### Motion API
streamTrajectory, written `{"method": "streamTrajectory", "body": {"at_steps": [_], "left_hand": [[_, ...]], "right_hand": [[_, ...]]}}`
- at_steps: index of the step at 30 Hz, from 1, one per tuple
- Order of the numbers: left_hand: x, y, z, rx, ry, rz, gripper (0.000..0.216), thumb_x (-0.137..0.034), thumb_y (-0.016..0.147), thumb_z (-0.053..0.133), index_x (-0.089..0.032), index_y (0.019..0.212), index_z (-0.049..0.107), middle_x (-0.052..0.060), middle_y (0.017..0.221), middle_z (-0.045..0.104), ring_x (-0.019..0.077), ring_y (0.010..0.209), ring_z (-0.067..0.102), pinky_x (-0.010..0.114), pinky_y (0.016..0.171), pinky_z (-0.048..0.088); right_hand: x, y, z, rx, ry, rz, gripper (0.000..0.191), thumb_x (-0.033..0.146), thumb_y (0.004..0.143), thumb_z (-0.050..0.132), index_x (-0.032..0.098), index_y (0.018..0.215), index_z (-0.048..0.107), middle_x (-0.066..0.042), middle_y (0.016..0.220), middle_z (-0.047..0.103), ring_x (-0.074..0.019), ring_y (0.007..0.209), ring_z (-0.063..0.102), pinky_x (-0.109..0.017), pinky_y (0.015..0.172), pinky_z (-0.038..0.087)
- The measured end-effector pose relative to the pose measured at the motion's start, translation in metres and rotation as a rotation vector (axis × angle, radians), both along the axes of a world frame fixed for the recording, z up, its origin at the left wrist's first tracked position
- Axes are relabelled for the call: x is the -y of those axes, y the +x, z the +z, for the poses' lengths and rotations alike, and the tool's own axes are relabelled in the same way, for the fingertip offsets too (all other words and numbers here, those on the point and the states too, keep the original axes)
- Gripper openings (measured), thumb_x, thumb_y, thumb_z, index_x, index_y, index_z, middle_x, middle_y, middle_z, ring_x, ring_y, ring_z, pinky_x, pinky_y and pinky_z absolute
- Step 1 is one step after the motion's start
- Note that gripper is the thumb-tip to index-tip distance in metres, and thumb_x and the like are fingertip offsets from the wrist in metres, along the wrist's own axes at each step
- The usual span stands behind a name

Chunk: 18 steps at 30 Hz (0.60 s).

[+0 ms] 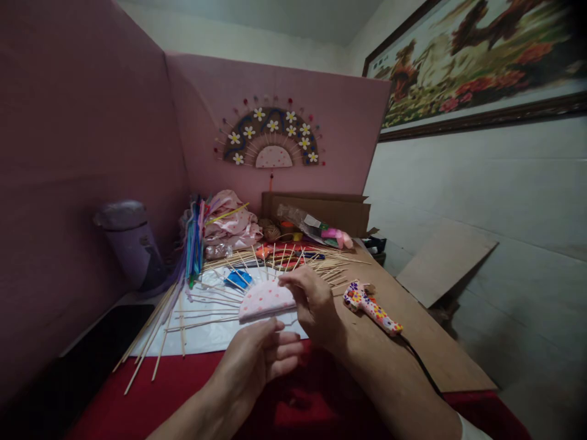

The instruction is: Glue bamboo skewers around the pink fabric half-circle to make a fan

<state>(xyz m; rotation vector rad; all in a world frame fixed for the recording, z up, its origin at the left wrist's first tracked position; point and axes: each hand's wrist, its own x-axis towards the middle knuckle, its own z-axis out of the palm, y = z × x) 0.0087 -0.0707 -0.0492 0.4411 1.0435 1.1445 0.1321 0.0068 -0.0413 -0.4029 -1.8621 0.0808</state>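
Note:
A half-round piece (263, 300) covered in pink dotted cloth lies on a white sheet (206, 339), with thin wooden sticks fanning out from it. My right hand (316, 299) is at its right end, fingers bent and pressed together; what they pinch, if anything, is too small to tell. My left hand (268, 351) is just in front of the straight edge, palm turned inward, fingers loosely stretched and nothing in them. A blue object (238, 278) sits behind the sticks on the left. Right of my right hand lies a flower-patterned glue gun (372, 307) with a dark cord.
A finished fan with white flowers (273, 125) hangs on the pink panel. Loose sticks (149, 342), coloured pipe cleaners (195, 238), dotted cloth (232, 223) and a lilac canister (132, 244) stand left and behind. A brown board (426, 342) lies at right over red cloth (197, 391).

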Motion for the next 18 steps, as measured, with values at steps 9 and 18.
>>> {"method": "streamTrajectory", "body": {"at_steps": [9,18], "left_hand": [[0.024,-0.011,-0.024,-0.84,0.591,-0.272,0.047,-0.048,0.091,0.033,-0.018,0.057,0.044,-0.001,0.041,0.048,0.0065,0.033,0.038,0.019,0.038,0.028],[0.022,0.008,-0.019,-1.215,1.279,-0.335,0.023,-0.025,0.081,0.06,-0.018,0.062,0.049,0.0,0.052,0.06,0.0105,0.044,0.048,0.024,0.044,0.029]], "right_hand": [[-0.003,-0.011,-0.012,0.01,-0.57,0.322,0.018,0.029,0.088,0.054,0.017,0.091,0.066,-0.003,0.073,0.069,-0.0119,0.065,0.061,-0.024,0.057,0.049],[-0.002,-0.02,-0.016,0.08,-0.76,0.49,0.02,0.032,0.085,0.057,0.016,0.088,0.068,-0.002,0.076,0.069,-0.0111,0.068,0.064,-0.023,0.059,0.049]]}}
